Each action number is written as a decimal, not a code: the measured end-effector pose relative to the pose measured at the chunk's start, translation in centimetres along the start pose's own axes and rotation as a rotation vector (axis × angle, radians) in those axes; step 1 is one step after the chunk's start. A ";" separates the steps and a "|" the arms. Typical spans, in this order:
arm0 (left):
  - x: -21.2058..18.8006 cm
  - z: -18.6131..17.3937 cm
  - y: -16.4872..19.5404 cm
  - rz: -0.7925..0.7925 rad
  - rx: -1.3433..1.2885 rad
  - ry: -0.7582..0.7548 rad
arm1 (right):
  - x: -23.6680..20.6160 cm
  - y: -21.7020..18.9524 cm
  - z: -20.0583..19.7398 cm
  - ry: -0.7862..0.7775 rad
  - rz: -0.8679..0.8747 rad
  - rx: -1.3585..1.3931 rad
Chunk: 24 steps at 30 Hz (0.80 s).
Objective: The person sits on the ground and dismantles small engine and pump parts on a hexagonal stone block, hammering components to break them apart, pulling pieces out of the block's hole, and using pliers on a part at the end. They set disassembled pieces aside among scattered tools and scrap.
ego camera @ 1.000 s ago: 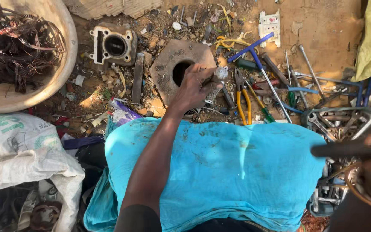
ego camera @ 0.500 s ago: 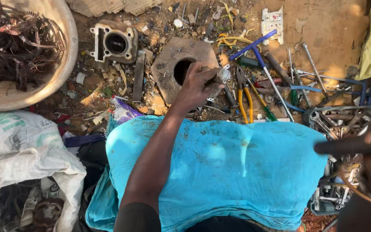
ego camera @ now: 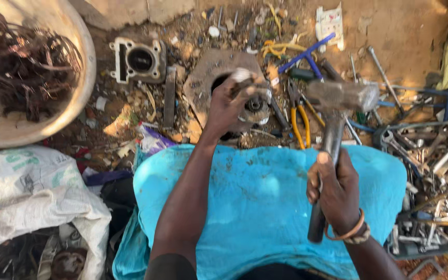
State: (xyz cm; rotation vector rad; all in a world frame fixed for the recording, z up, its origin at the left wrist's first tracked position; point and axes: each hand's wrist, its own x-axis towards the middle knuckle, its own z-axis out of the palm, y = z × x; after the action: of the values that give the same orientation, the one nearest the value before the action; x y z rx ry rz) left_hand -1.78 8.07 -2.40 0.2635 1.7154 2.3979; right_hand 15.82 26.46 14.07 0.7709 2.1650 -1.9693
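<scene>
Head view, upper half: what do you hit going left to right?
Round pale basin of dark scrap wire → grey metal engine cylinder block → left hand gripping a small metal part → yellow-handled pliers → hammer's steel head, held by right hand.

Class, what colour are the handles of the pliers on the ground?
Yellow, on the pliers; clearest in the head view.

1. The left hand (ego camera: 232, 101) covers most of the round metal part (ego camera: 255, 106) it's gripping, so can't tell what that part is.
2. Hammer (ego camera: 338, 98) head is motion-blurred, no clear edges.
3. Basin (ego camera: 81, 78) is cut off at the top and left edges.
4. Sack (ego camera: 32, 192) runs off the left edge, and its contents are too dark to make out.
5. Crate (ego camera: 426, 186) bits are too jumbled to tell apart.
</scene>
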 end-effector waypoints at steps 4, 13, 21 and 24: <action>0.3 -1.8 0.6 -0.055 -0.115 0.245 | 0.8 4.4 -2.0 -0.055 0.379 0.093; -1.5 -0.7 4.0 -0.282 0.665 -0.049 | 6.7 11.2 -3.6 -0.545 0.558 -0.439; -0.6 0.6 3.4 -0.236 0.893 -0.226 | 5.6 7.6 -2.9 -0.613 0.121 -1.314; -0.7 -0.2 3.8 -0.096 0.752 -0.090 | 5.2 6.3 -1.9 -0.432 -0.124 -1.116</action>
State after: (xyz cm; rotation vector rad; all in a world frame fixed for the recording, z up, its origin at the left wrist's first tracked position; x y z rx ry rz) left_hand -1.27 6.51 1.17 0.3634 2.4385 1.5497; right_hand 14.54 29.92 6.50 0.0154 2.4907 -0.5755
